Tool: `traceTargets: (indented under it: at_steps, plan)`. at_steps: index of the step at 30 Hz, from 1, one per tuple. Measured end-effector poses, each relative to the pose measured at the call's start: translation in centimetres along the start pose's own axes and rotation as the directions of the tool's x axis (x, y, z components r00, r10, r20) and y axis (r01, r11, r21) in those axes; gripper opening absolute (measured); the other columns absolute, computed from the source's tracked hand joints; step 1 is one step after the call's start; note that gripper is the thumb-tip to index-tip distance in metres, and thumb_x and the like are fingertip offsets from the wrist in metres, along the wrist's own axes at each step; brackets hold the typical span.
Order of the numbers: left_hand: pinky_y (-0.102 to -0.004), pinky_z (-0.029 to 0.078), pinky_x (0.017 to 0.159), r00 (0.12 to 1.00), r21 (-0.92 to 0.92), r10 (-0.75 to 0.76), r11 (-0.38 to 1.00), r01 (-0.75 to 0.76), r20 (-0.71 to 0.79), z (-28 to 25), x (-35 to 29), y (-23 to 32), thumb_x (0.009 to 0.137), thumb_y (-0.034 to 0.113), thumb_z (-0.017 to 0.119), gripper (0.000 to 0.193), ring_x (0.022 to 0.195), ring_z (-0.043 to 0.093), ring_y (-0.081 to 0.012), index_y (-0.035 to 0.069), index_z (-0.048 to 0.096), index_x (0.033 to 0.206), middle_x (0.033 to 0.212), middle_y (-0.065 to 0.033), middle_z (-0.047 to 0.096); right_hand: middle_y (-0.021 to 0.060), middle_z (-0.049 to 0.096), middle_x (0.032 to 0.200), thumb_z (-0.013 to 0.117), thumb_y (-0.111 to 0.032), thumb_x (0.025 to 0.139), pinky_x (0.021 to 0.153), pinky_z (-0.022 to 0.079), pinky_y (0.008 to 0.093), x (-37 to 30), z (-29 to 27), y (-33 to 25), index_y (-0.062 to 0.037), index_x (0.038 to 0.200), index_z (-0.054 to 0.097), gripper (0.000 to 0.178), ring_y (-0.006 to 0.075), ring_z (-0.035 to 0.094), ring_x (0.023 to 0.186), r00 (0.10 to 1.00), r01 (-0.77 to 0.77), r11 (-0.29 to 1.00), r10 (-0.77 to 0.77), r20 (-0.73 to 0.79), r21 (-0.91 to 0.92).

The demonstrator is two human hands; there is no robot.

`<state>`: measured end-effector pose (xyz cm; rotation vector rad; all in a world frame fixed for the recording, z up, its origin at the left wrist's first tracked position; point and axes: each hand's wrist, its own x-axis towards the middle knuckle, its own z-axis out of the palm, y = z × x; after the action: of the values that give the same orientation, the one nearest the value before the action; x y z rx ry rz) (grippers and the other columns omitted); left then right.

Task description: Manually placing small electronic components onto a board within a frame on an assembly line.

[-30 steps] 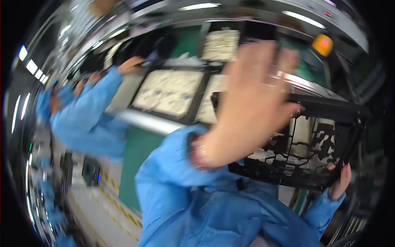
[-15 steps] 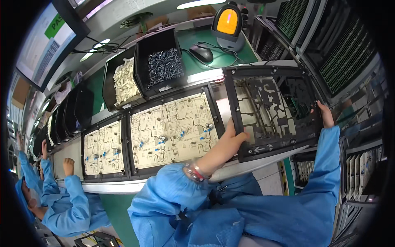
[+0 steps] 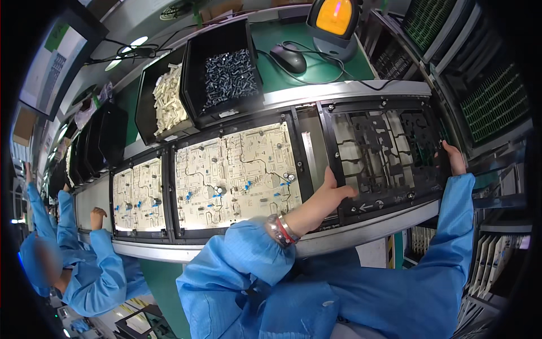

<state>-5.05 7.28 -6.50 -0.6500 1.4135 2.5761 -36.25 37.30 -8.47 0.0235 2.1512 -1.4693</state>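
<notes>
A black fixture frame (image 3: 424, 191) with cut-outs and a pale arrow mark lies level on the conveyor rails at the right. My left hand (image 3: 326, 199) is closed round its left edge, thumb on the frame's side and fingers over the top. At the opposite edge, my right hand (image 3: 453, 159) grips the frame, its fingers partly hidden. Left of it, past a narrow gap, another black frame holds cream circuit boards (image 3: 234, 175) with blue parts and small capacitors. A further frame beyond carries more circuit boards (image 3: 138, 195).
Behind the line stand a black bin of white connectors (image 3: 168, 101) and a bin of dark blue parts (image 3: 230, 79). A mouse (image 3: 289, 59) and a scanner (image 3: 334, 28) sit on the green bench. Racks (image 3: 491, 113) rise at the right; a co-worker (image 3: 93, 271) sits at the left.
The fixture frame has come down from a tilted, raised position to lie on the rails, both my hands moving with it. My view has shifted slightly.
</notes>
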Motion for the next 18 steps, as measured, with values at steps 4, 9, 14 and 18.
traceTargets:
  at_steps: [4,9,14,18]
  plan:
    - [-0.0268,0.039,0.085,0.993,0.031,0.077,0.997,-0.075,-0.084,-0.6,0.4,-0.9,0.078,0.005,0.057,0.051,0.095,0.047,-0.0154,0.007,0.035,0.123,0.098,-0.0035,0.046,0.0042,0.061,0.069,0.053,-0.040,0.090,0.052,0.047,0.0299,1.9,1.4,-0.4,-0.0063,0.083,0.060,0.035,0.0149,0.057,0.059,0.999,-0.027,0.999,0.026,0.030,0.019]
    - [-0.0352,0.033,0.101,0.997,0.173,0.043,0.984,-0.032,-0.063,-1.9,-0.4,-1.2,0.071,0.020,0.066,0.102,0.125,0.036,-0.0289,-0.008,-0.004,0.140,0.137,-0.0259,0.032,0.0023,0.063,0.081,0.055,-0.035,0.087,0.063,0.047,0.0271,8.6,0.1,3.3,-0.0093,0.107,0.064,0.034,0.0121,0.056,0.066,0.994,-0.081,0.980,0.065,0.091,0.179]
    - [-0.0416,0.008,0.111,0.678,0.644,0.687,0.400,-0.652,0.260,1.5,-3.5,0.2,0.067,0.009,0.061,0.101,0.136,-0.009,-0.0414,-0.009,-0.008,0.138,0.144,-0.0325,-0.011,0.0101,0.045,0.132,0.048,-0.039,0.092,0.099,0.037,0.0323,16.0,-15.1,10.2,-0.0052,0.133,0.043,0.054,0.0215,0.046,0.116,0.836,-0.073,0.951,-0.105,0.539,0.299]
    - [-0.0428,0.008,0.111,0.624,0.736,0.746,0.285,-0.613,0.231,0.2,-10.7,2.7,0.066,0.007,0.062,0.102,0.137,-0.006,-0.0415,-0.008,-0.007,0.139,0.144,-0.0320,-0.009,0.0038,0.061,0.088,0.052,-0.047,0.088,0.063,0.049,0.0297,13.2,-2.6,5.5,-0.0111,0.110,0.057,0.042,0.0166,0.059,0.073,0.951,-0.023,0.986,-0.028,0.307,0.163]
